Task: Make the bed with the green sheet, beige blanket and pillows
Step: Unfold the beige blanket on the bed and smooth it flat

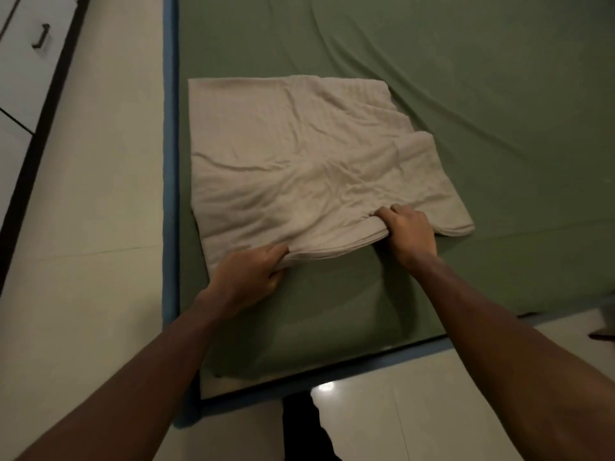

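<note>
A green sheet [432, 78] covers the mattress, smooth with a few long creases. On its near left part lies the beige blanket [293, 154], folded into a wrinkled rectangle of several layers. My left hand [248, 272] grips the blanket's near edge at the left, thumb on top and fingers curled under the layers. My right hand [407, 232] grips the same near edge further right, fingers curled over the fold. No pillow is in view.
The mattress has a blue border [170, 161] along its left and near sides. Pale tiled floor [83, 211] runs to the left and in front. A white cabinet with a dark handle [40, 35] stands at the far left.
</note>
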